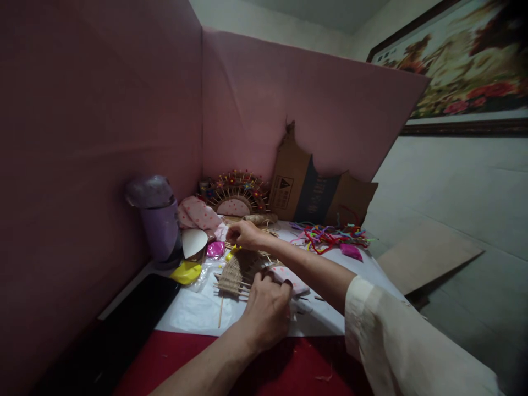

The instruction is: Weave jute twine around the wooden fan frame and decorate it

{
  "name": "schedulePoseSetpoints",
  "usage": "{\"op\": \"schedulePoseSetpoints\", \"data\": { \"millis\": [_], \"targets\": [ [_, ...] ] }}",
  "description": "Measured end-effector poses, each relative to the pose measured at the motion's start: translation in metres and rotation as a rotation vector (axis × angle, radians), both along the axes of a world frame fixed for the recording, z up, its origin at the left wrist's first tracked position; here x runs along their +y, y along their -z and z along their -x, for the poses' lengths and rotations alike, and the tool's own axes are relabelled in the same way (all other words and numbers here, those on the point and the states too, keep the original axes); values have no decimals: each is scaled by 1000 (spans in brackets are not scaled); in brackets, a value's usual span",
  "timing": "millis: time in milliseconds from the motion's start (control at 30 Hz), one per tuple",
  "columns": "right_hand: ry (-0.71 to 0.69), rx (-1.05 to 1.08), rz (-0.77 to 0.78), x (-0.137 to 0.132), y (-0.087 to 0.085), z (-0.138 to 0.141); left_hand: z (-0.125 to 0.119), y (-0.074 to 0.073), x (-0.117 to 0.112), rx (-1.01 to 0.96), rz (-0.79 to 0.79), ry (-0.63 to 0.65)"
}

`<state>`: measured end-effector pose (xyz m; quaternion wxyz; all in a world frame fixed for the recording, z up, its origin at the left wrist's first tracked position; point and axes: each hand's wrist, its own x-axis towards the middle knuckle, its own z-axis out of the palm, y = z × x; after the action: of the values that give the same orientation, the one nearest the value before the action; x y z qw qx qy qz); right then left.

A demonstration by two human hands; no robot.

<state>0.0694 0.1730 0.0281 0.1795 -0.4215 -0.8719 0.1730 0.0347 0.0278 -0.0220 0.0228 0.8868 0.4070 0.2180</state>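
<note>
A half-round piece of twine woven over thin wooden sticks point(233, 275) lies on the white sheet, the stick ends poking out around its edge. My left hand point(270, 308) grips its near side with bent fingers, beside a pink dotted fabric part point(291, 278). Crossing above it, my right hand point(245, 235) is at the far side of the weave, thumb and fingers pinched together. Whatever sits between those fingertips is too small to make out. Close below the right hand is a bit of yellow clay point(231, 254), and a magenta clay packet point(215, 249) lies to its left.
A purple lidded cup point(159, 225) stands left, near a dark phone-like slab point(140, 308) and yellow clay packet point(186, 272). Behind are a decorated stick fan point(233, 206), dotted cloth point(198, 213) and torn cardboard point(317, 190). Coloured pipe cleaners point(330, 237) pile up right.
</note>
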Motion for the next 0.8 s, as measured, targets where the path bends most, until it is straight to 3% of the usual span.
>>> {"op": "schedulePoseSetpoints", "data": {
  "millis": [300, 800],
  "targets": [
    [11, -42, -88, 7, 8, 0, -2, 2, 3, -7, -64, 1],
    [36, -79, -96, 12, 10, -1, 0, 1, 8, 59, -103, -86]
  ]
}}
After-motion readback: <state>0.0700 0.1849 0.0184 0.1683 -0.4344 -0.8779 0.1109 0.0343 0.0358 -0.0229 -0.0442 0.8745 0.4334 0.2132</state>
